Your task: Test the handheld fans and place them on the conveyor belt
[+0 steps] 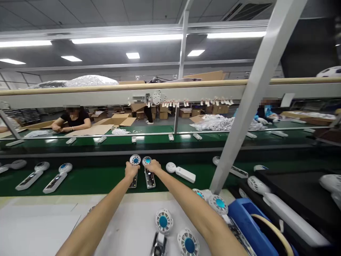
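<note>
Both arms stretch forward over the green conveyor belt. My left hand (131, 170) is closed around the neck of a small handheld fan (135, 159) with a white round head and blue centre; its open handle with exposed parts shows below the fingers. Close beside it, my right hand (153, 166) grips a second handheld fan (150, 180) just under its head, and circuitry shows in the uncovered handle. To the right of that hand, a white fan (185, 174) lies back side up on the belt.
More fans (58, 178) lie on the belt at left. On the white worktable (125, 224) several fans (163, 221) lie near my arms. A slanted metal post (239, 131) and a blue bin (247, 220) stand at right. Across the line, a person (73, 121) leans on a table.
</note>
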Demonstrator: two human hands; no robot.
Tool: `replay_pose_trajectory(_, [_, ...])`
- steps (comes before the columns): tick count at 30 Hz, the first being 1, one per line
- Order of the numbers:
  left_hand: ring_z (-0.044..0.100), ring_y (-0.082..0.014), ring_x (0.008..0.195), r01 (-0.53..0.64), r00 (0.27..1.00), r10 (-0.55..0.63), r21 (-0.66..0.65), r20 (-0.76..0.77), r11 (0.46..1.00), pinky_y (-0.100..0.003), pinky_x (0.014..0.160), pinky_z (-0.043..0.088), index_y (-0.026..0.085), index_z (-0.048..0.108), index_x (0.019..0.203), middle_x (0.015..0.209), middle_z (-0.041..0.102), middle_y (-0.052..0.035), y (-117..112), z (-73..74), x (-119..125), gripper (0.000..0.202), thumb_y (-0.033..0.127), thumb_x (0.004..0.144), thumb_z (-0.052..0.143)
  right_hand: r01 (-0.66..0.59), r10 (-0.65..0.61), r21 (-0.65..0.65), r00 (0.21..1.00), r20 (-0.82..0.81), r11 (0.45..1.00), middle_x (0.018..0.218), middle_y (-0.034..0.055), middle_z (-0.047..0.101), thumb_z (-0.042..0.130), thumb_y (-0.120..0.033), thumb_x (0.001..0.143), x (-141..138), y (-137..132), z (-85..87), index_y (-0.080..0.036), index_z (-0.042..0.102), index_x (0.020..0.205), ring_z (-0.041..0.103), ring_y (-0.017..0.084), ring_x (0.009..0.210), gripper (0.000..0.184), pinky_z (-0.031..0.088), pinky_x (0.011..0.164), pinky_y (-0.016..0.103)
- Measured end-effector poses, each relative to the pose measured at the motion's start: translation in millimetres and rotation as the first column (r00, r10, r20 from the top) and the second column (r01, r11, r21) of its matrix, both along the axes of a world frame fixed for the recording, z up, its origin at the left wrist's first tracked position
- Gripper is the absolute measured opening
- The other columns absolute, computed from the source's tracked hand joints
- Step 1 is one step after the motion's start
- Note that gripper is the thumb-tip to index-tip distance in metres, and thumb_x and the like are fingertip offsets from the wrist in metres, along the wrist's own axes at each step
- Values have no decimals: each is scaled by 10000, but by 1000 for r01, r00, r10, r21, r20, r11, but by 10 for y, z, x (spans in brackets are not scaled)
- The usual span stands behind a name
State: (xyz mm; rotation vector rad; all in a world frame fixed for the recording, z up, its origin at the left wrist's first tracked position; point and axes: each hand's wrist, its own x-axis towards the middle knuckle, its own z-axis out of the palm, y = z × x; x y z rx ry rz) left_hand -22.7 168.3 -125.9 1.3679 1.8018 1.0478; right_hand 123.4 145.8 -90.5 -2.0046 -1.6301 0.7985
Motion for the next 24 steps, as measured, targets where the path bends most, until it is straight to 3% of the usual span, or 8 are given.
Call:
replay_pose_trajectory(3, [600, -268, 1175, -100, 987, 91, -57, -131, 993, -500, 980, 526, 169, 578, 1298, 1332, 583, -117, 74, -142, -52, 408, 353, 940, 643, -29, 22, 45, 988, 153, 999, 1381, 116, 557, 649, -367, 956, 210, -3, -44, -170, 589, 1308, 570, 281, 1228, 408, 490, 1018, 514])
replay_pose_trajectory(7, [486, -323, 1329, -136, 972, 141, 37, -187, 990, -589, 1088, 423, 186, 535, 1370, 1476, 474, -130, -6, -181, -117, 472, 343, 938, 640, 18, -31, 46, 950, 310, 999, 1518, 124, 430, 664, -350, 942, 682, -161, -95, -198, 520, 1407, 448, 336, 1361, 510, 386, 1105, 595])
replay_pose_trajectory(11, [341, -356, 1442, 27, 993, -6, 172, -118, 985, -632, 1160, 305, 197, 523, 1391, 1582, 349, -119, -217, -65, -36, 494, 310, 927, 650, 64, -43, -55, 946, 320, 996, 1426, 124, 522, 661, -329, 948, 998, -322, -146, -169, 582, 1323, 530, 305, 1281, 415, 450, 1058, 559])
replay_pose_trajectory(13, [357, -338, 1435, 165, 986, -159, 184, -45, 969, -613, 1162, 310, 179, 587, 1303, 1544, 409, -111, -342, 9, 65, 414, 289, 913, 667, 24, -4, -76, 966, 257, 997, 1377, 120, 560, 663, -315, 949, 1020, -364, -112, -158, 604, 1284, 570, 284, 1233, 374, 488, 1025, 523])
replay_pose_trajectory(16, [525, -318, 1297, 348, 921, -363, 126, 137, 929, -555, 1101, 408, 139, 650, 1126, 1324, 604, -140, -564, 120, 248, 351, 317, 841, 751, -135, 141, -93, 988, 58, 986, 1231, 100, 652, 669, -311, 950, 942, -406, 70, -139, 648, 1193, 655, 236, 1093, 299, 561, 928, 449])
replay_pose_trajectory(20, [712, -283, 939, 521, 725, -502, 101, 472, 847, -447, 857, 569, 158, 621, 1092, 985, 720, -136, -885, 314, 446, 482, 498, 785, 772, -372, 365, 15, 901, -233, 928, 1155, 98, 725, 672, -386, 944, 940, -444, 475, -147, 667, 1234, 707, 186, 1010, 376, 593, 877, 325])
replay_pose_trajectory(22, [715, -230, 777, 518, 631, -497, 154, 596, 842, -388, 724, 592, 188, 574, 1099, 906, 714, -88, -1011, 424, 486, 503, 531, 781, 758, -367, 373, 74, 887, -272, 927, 1249, 89, 703, 677, -445, 930, 1089, -422, 639, -202, 611, 1353, 687, 185, 1094, 492, 574, 924, 299])
replay_pose_trajectory(24, [660, -169, 623, 449, 575, -445, 190, 686, 873, -321, 586, 568, 213, 523, 1059, 831, 684, -29, -1092, 525, 478, 493, 504, 757, 782, -256, 267, 75, 936, -230, 964, 1344, 84, 649, 640, -459, 954, 1323, -368, 697, -232, 547, 1422, 651, 201, 1169, 528, 559, 967, 350])
